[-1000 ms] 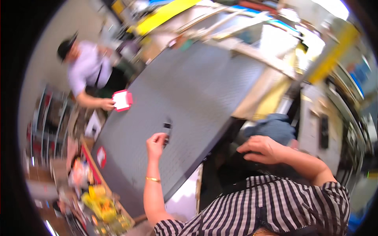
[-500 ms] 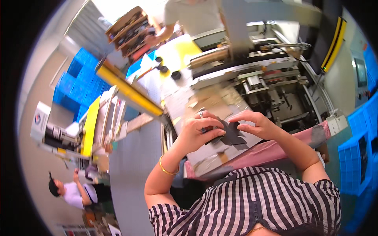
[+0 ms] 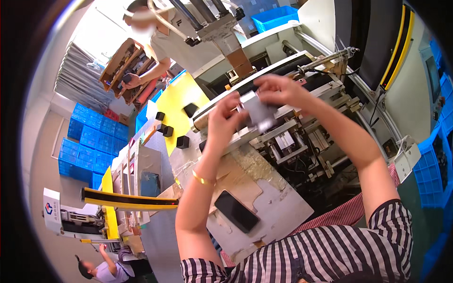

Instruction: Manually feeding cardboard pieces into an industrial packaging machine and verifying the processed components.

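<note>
A dark smartphone with a blank black screen lay face up on a flat sheet of brown cardboard below the person's raised arms. Small black boxes sat on and beside a yellow surface to the upper left. A co-worker at the top left held a brown cardboard tray. A white panel with a red and blue label stood at the lower left. A grey screen was mounted at the far right. Blue crates were stacked at the left.
</note>
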Available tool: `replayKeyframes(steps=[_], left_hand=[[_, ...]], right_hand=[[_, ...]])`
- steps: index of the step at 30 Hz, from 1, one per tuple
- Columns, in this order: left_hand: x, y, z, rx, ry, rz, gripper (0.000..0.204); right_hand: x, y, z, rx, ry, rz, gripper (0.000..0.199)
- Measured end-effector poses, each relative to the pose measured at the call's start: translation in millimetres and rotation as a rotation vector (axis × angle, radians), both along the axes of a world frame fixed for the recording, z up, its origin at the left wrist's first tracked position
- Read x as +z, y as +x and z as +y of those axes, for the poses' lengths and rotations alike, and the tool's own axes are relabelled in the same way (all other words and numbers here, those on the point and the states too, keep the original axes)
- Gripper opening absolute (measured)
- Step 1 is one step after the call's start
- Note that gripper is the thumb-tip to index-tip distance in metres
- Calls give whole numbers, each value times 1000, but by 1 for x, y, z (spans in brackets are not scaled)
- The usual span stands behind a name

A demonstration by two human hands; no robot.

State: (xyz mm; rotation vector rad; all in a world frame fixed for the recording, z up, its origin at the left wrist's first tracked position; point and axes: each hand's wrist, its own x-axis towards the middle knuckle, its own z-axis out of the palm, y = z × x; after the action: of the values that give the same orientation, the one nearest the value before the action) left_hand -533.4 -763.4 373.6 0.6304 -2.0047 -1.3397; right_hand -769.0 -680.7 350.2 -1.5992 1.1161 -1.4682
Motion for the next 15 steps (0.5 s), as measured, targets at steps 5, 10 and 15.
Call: replayKeyframes(steps=[5,10,15], left_hand=[[51,-55,-54,72,-196,12,62],[45,-56,-86,144,-538,-10,79],[12,-1,14,98,-699,117,65]], right_hand=[[31,-50,-74,-40,-113,-24,51],[57,-46,-86,-152,-254,395,52],[48,47,34,-289,-353,-169,32]])
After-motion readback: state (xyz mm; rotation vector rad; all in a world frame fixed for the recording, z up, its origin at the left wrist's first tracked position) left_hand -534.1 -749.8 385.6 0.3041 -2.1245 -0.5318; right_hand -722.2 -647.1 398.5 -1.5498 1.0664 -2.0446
